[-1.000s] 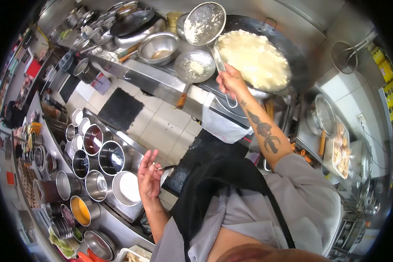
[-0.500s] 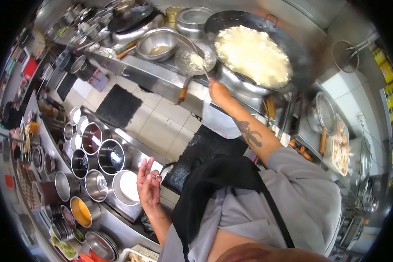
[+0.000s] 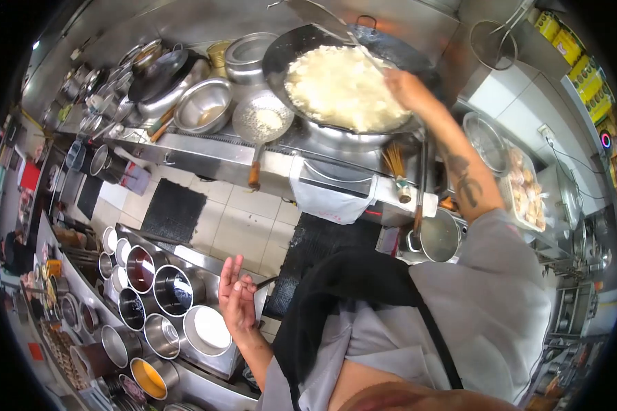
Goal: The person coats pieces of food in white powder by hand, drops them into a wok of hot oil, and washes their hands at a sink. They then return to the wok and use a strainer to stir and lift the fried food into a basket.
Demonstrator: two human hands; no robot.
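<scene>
The right hand [image 3: 403, 89] of the person is above the right part of a big black wok [image 3: 418, 65], and its fingers are closed around the handle of a metal strainer [image 3: 371, 58]. This strainer is tilted, and its round mesh head is over the far side of the wok; the head is blurred, so I cannot tell if something lies in it. In the wok there is a wide pale foamy mass [image 3: 339, 89], which covers most of the inside.

The left hand [image 3: 237, 301] is raised on the near left side, apart from the wok. It is loose, with 2 fingers stretched and the others bent, and it is just beside a white pot [image 3: 191, 335] with white content.

On the stove, just left of the wok, rests a perforated ladle [image 3: 243, 127] with pale bits inside; its wooden handle [image 3: 255, 175] points to the near side. Further left stands a metal bowl [image 3: 190, 113]. To the near side of the wok, a white cloth [image 3: 330, 200] hangs from the stove edge, and to its right lies a bundle of sticks [image 3: 394, 161]. A metal pot [image 3: 440, 236] is near the right arm. At the near left, an orange-yellow liquid [image 3: 151, 378] is in another pot [image 3: 170, 373].
</scene>
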